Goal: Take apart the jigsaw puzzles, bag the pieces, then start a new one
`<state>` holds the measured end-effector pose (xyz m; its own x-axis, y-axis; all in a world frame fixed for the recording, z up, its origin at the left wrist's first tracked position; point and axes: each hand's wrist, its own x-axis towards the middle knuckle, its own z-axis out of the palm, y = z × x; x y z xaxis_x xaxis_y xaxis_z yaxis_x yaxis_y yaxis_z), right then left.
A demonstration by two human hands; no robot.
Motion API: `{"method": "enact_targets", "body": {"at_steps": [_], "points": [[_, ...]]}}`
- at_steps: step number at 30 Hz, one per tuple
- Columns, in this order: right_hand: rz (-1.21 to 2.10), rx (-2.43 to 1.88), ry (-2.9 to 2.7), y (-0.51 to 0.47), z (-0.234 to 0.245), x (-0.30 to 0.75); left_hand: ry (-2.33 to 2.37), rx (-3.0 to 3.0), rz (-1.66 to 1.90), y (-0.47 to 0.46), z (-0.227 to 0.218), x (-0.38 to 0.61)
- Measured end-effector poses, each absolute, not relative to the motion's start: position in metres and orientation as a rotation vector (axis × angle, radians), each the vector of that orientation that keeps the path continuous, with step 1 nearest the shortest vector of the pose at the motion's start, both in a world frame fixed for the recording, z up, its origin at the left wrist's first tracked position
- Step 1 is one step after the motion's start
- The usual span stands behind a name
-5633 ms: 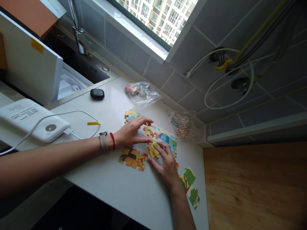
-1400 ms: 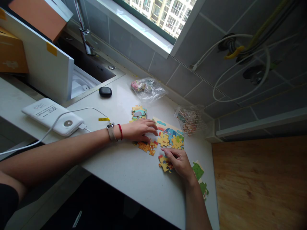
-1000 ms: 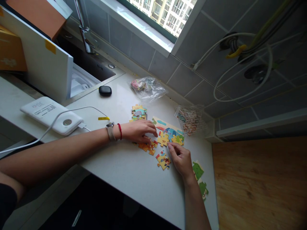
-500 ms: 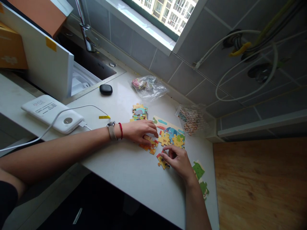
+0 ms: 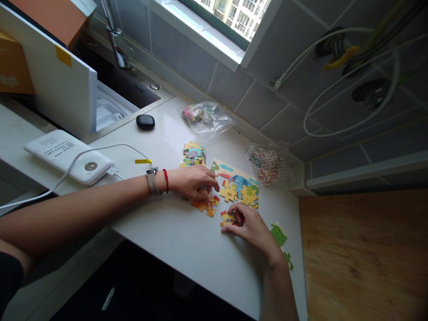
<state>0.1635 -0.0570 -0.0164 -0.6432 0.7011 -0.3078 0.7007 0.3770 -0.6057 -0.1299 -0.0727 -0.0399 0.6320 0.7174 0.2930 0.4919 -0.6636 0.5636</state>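
A partly joined colourful jigsaw (image 5: 237, 183) lies on the white counter (image 5: 174, 236). My left hand (image 5: 194, 182) lies flat on the jigsaw's left part, fingers spread, above an orange and yellow piece cluster (image 5: 205, 206). My right hand (image 5: 249, 223) sits just below the jigsaw with its fingers curled on a small yellow and red puzzle piece (image 5: 227, 218). A separate small joined group of pieces (image 5: 193, 154) lies further back. Two green pieces (image 5: 278, 233) rest to the right of my right wrist.
Two clear bags of puzzle pieces (image 5: 207, 118) (image 5: 269, 162) lie by the tiled wall. A black case (image 5: 145, 121), a white power bank (image 5: 68, 156) with its cable, a white box (image 5: 50, 87) and a sink (image 5: 127, 89) are to the left. A wooden surface (image 5: 361, 254) lies at right.
My right hand took up the loose yellow and red piece below the jigsaw and drew it slightly towards the jigsaw's lower edge. My left hand stayed on the jigsaw.
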Motion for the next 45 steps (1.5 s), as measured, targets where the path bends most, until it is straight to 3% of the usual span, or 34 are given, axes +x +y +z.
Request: {"method": "enact_targets", "body": {"at_steps": [9, 16, 45], "points": [[1.121, -1.436, -2.494, -0.060, -0.018, 0.156, 0.970, 2.454, 0.628, -0.077, -0.043, -0.119], [1.547, -1.278, -2.507, -0.053, -0.013, 0.174, 0.995, 2.458, 0.606, -0.079, -0.041, -0.119], [1.129, -1.303, -2.602, -0.067, -0.014, 0.146, 0.993, 2.479, 0.676, -0.082, -0.044, -0.113]]}}
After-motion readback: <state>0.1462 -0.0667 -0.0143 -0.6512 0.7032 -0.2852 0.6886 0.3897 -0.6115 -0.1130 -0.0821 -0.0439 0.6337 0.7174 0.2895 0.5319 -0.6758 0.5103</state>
